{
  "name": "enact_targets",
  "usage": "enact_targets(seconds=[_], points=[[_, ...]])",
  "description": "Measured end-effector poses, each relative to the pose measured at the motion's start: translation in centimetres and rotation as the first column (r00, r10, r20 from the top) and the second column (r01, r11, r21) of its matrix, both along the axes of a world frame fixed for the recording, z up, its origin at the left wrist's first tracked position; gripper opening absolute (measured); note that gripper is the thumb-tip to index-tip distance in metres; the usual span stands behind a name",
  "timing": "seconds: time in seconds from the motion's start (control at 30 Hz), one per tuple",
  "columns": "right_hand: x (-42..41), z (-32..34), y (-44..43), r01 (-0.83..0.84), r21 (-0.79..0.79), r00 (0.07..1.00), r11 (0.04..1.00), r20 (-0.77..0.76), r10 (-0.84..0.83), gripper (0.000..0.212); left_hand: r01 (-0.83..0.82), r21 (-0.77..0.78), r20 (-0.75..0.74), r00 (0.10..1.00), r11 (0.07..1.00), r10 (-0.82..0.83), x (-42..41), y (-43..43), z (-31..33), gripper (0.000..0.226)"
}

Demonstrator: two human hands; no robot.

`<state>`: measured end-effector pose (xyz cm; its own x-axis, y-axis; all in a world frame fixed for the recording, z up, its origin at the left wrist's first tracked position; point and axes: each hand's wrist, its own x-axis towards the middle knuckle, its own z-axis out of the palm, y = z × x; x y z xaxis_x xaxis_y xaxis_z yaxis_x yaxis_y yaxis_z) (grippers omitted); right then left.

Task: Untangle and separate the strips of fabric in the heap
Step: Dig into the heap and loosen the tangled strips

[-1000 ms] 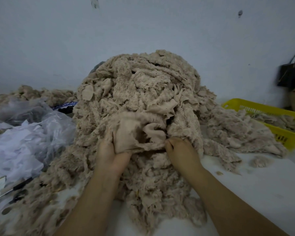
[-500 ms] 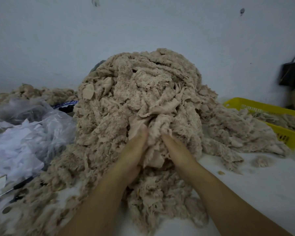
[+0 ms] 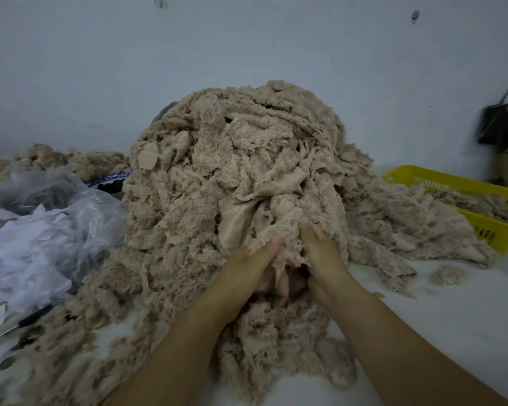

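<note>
At the near foot of the heap (image 3: 247, 148), the left hand (image 3: 247, 268) pinches a clump of strips (image 3: 282, 227) between thumb and curled fingers; the right hand (image 3: 324, 253), just beside it, has its fingers buried in that clump, grip impossible to tell. A hard pull could tighten knots, tear frayed strips, or undercut the heap above so it slumps right into the yellow basket (image 3: 440, 178).
</note>
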<state>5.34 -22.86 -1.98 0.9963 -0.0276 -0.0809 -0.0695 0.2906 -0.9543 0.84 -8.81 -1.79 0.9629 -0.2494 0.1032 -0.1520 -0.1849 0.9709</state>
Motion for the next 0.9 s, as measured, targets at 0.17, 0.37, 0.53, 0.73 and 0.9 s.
enact_targets(seconds=[0.17,0.37,0.53,0.73,0.9], points=[[0.3,-0.2,0.2,0.049,0.036,0.998,0.998,-0.052,-0.047,0.032,-0.207,-0.091,-0.122,0.973,0.974,0.195,0.4,-0.4,0.4,0.063],[0.6,-0.1,0.1,0.072,0.075,0.991,0.995,-0.116,-0.063,0.039,-0.562,-0.1,-0.271,0.81,0.821,0.521,0.9,-1.0,1.0,0.094],[0.6,0.1,-0.2,0.12,0.04,0.993,0.992,0.01,-0.12,0.037,-0.591,-0.163,-0.313,0.791,0.79,0.526,1.3,-0.5,1.0,0.077],[-0.1,0.4,-0.3,0.013,-0.043,0.991,0.999,0.133,-0.008,0.032,-0.359,-0.516,-0.278,0.929,0.778,0.245,1.3,0.4,0.5,0.05],[-0.9,0.1,0.7,-0.094,-0.294,0.974,0.951,0.171,0.15,0.043,-0.31,-0.563,-0.281,0.944,0.766,0.175,1.8,0.5,0.3,0.023]])
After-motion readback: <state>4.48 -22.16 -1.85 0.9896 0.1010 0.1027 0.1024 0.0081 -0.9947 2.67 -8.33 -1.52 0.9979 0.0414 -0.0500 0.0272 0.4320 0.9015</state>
